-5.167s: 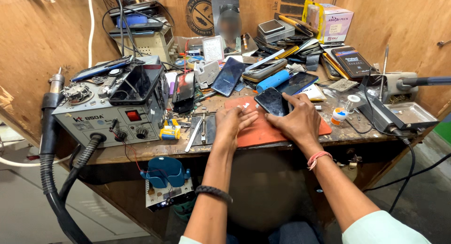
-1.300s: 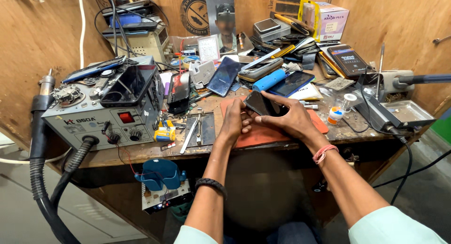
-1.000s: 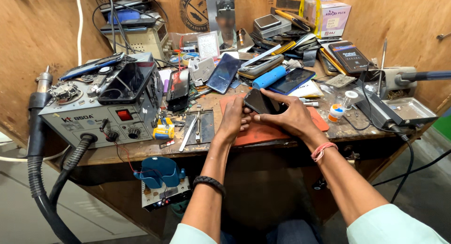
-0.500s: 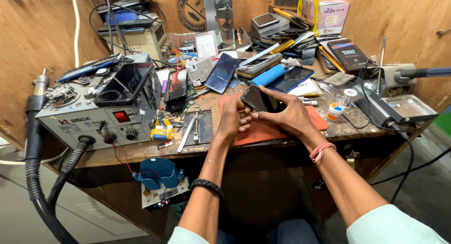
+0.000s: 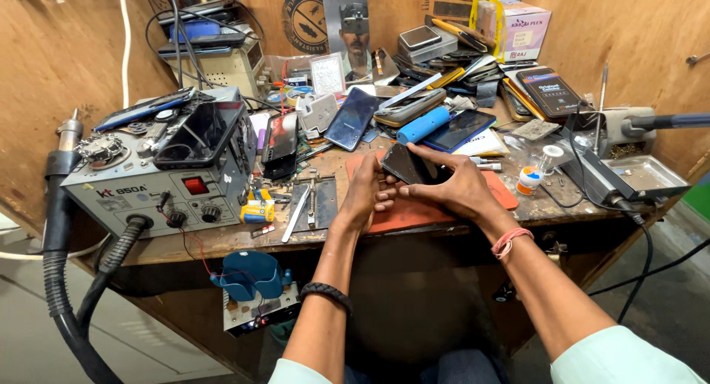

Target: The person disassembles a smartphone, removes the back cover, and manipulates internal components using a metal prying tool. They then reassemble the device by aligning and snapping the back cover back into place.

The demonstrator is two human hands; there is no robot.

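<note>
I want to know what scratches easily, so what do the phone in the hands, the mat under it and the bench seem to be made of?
The phone, held by the left hand and right hand, looks like glossy dark glass; it throws reflections. The mat looks like matte orange-red rubber or silicone, flat and dull. The bench looks like bare, worn wood or board, brown with stains.
</note>
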